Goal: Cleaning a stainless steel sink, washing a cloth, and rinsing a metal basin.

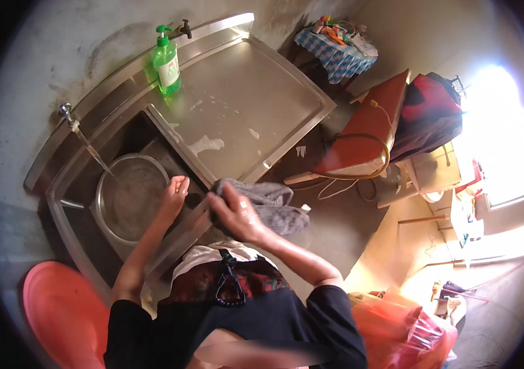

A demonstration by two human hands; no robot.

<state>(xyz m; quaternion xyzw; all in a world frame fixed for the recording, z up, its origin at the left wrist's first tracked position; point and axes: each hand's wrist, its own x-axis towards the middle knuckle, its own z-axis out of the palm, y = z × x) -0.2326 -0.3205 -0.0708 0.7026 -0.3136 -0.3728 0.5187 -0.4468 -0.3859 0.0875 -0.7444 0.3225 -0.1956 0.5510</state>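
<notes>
My right hand grips a grey cloth, which hangs beside the front edge of the steel sink unit; its fingertips are partly hidden in the folds. Over the sink basin, my left hand has its fingers curled, with no object visible in it. It is just right of a round metal basin that sits in the sink and holds water. A stream runs into it from the wall tap. On the steel drainboard stands a green pump bottle, upright near the wall, with wet suds in front of it.
A second tap is behind the bottle. A red plastic basin is at the lower left. Rightward are a cloth-covered small table, a tilted red board with cords, and a dark red bag. Red plastic bags lie lower right.
</notes>
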